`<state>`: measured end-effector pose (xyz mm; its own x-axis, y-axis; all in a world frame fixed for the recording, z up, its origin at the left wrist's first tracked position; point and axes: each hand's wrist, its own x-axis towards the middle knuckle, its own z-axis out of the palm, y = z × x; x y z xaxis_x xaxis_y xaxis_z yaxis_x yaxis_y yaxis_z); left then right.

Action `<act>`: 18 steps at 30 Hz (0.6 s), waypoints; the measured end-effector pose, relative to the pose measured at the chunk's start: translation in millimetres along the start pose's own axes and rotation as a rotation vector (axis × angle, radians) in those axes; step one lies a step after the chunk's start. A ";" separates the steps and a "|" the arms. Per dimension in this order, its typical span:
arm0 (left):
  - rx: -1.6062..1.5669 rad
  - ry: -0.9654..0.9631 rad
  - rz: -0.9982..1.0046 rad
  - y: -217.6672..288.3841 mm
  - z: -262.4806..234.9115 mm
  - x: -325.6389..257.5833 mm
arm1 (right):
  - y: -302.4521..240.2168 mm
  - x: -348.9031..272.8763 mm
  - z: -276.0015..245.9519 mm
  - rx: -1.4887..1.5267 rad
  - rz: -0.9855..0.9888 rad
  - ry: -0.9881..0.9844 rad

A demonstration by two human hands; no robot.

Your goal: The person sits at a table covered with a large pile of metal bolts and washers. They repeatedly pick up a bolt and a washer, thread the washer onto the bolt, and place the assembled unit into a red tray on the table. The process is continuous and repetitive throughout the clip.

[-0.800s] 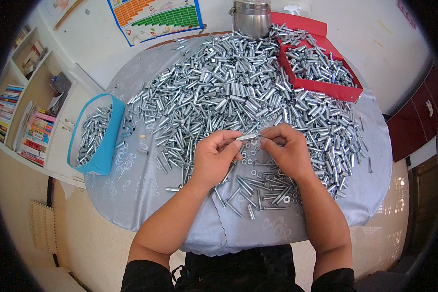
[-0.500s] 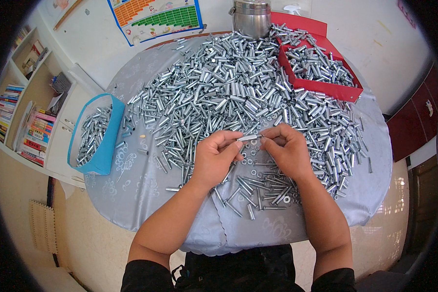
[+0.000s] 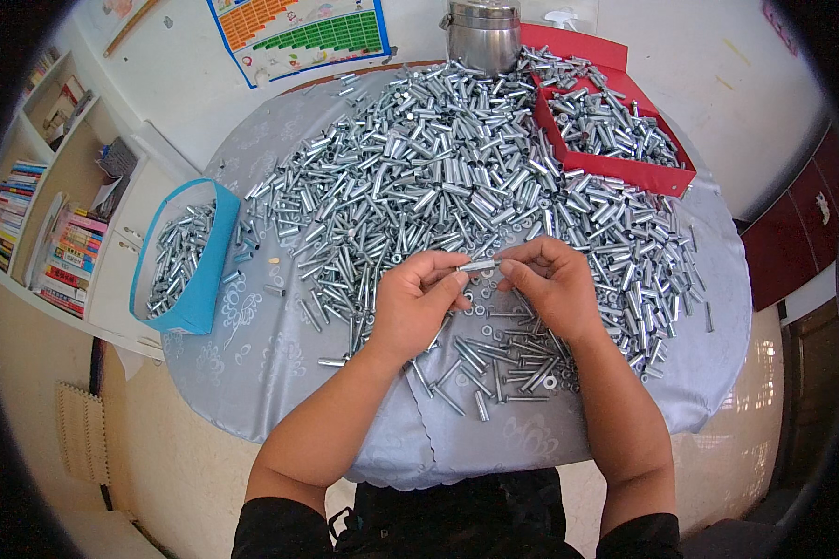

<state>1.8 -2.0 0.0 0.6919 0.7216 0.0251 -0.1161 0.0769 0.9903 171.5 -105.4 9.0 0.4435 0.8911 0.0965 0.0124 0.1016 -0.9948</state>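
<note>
Over the near edge of a big heap of loose metal parts, my left hand (image 3: 418, 303) pinches one end of a silver metal sleeve (image 3: 477, 265) between thumb and fingers. The fingers of my right hand (image 3: 557, 293) close on the other end, so the sleeve lies almost level between both hands. Whether a bolt sits inside it is too small to tell. Beneath and behind the hands spreads the heap of sleeves and bolts (image 3: 429, 186). Closer to me lie several long thin bolts (image 3: 522, 363) and small washers, one washer (image 3: 550, 382) near my right forearm.
A blue fabric bin (image 3: 200, 303) holding metal parts stands at the table's left. At the back right is an open red box (image 3: 625, 172) filled with more parts, beside a steel pot (image 3: 483, 42). The grey tablecloth (image 3: 298, 410) hangs over the round edge. Bookshelves (image 3: 42, 186) stand left.
The sleeve between my fingers has turned slightly and lies a little more level. Both hands have barely shifted; my right thumb has moved slightly on its end.
</note>
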 end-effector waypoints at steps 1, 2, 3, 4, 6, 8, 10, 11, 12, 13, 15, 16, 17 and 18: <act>-0.001 -0.007 -0.003 -0.3 0.1 0.1 | -1.2 0.6 1.7 0.054 -0.003 0.004; -0.003 -0.014 -0.006 -0.6 0.0 0.3 | -2.1 1.0 2.6 0.109 -0.006 0.008; 0.003 -0.027 -0.011 -0.1 -0.2 0.1 | -2.8 0.8 2.6 0.099 -0.001 0.000; 0.008 -0.039 -0.016 1.0 -0.7 -0.2 | -3.4 0.5 2.5 0.088 0.003 -0.007; -0.010 -0.041 -0.019 2.3 -1.2 -0.2 | -3.5 0.9 2.0 0.052 0.010 -0.005; -0.055 -0.020 -0.015 3.1 -1.7 0.2 | -3.4 1.9 -0.8 -0.001 0.014 0.015; -0.046 0.021 0.011 0.3 -3.6 2.3 | -2.0 1.7 -6.2 -0.399 -0.194 0.051; -0.041 0.042 0.024 -1.3 -4.7 3.0 | -0.7 1.7 -8.6 -0.598 -0.298 0.069; -0.042 0.039 0.032 -1.8 -5.0 3.7 | 2.0 2.6 -10.7 -0.696 -0.378 0.029; -0.043 0.035 0.023 -1.1 -4.2 3.9 | 6.0 3.9 -12.6 -0.793 -0.458 -0.012; -0.041 0.031 0.005 0.4 -2.7 3.3 | 7.8 4.0 -11.8 -0.925 -0.537 -0.065; -0.051 0.027 0.011 0.1 -2.6 3.0 | 7.8 2.7 -8.5 -0.959 -0.537 -0.075; -0.061 0.023 0.016 -0.6 -2.3 2.8 | 7.9 1.7 -6.1 -0.994 -0.537 -0.086; -0.072 0.019 0.021 -1.3 -2.2 2.7 | 8.7 1.6 -4.9 -1.011 -0.535 -0.090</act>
<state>2.2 1.4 -1.6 0.6748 0.7368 0.0425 -0.1819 0.1102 0.9771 176.7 -105.3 0.3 0.0990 0.8734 0.4769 0.9122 0.1118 -0.3942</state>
